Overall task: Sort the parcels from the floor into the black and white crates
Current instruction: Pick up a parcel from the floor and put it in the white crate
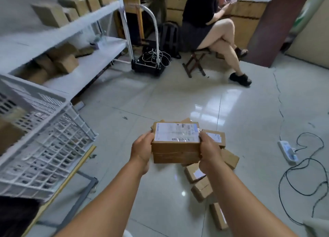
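Observation:
I hold a stack of brown cardboard parcels (176, 151) above the floor, the top one bearing a white shipping label. My left hand (142, 147) grips the stack's left side and my right hand (209, 153) grips its right side. Several more parcels (202, 188) lie scattered on the tiled floor below and to the right of the stack. The white lattice crate (53, 140) stands raised at the left, with brown parcels showing inside it. A dark shape (16, 217) at the bottom left corner may be the black crate; I cannot tell.
White shelving (85, 71) with cardboard boxes runs along the left wall. A black trolley (149, 66) with cables stands behind. A person sits on a folding stool (195, 62) at the back. A power strip (288, 152) and black cables lie on the floor at the right.

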`<act>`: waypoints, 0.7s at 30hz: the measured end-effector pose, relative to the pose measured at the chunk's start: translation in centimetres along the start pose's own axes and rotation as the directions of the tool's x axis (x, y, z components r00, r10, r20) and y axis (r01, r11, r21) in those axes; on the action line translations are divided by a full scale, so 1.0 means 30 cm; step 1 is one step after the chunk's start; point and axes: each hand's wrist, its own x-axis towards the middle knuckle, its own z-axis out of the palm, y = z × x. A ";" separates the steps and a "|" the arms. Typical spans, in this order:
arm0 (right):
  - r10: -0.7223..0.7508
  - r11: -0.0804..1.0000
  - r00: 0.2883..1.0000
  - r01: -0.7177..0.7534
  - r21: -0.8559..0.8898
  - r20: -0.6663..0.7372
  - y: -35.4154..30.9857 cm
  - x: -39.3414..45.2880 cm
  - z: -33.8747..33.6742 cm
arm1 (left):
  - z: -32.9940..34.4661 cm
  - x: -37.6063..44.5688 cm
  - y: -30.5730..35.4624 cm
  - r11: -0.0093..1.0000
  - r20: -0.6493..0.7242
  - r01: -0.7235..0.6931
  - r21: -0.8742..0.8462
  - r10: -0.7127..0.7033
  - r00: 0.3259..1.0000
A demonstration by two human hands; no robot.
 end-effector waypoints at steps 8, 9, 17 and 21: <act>-0.111 0.993 0.980 0.116 -0.022 0.165 -0.122 -0.206 0.348 | -0.295 -0.085 0.258 0.968 -0.210 -0.197 -0.157 0.162 0.964; -0.133 0.989 0.975 0.142 -0.039 0.176 -0.132 -0.232 0.396 | -0.337 -0.093 0.284 0.959 -0.241 -0.225 -0.172 0.181 0.953; -0.238 0.959 0.917 0.274 -0.072 0.320 -0.183 -0.403 0.805 | -0.707 -0.113 0.462 0.901 -0.435 -0.389 -0.195 0.276 0.857; -0.258 0.943 0.880 0.320 -0.096 0.398 -0.189 -0.473 0.999 | -0.888 -0.093 0.522 0.890 -0.497 -0.409 -0.201 0.268 0.825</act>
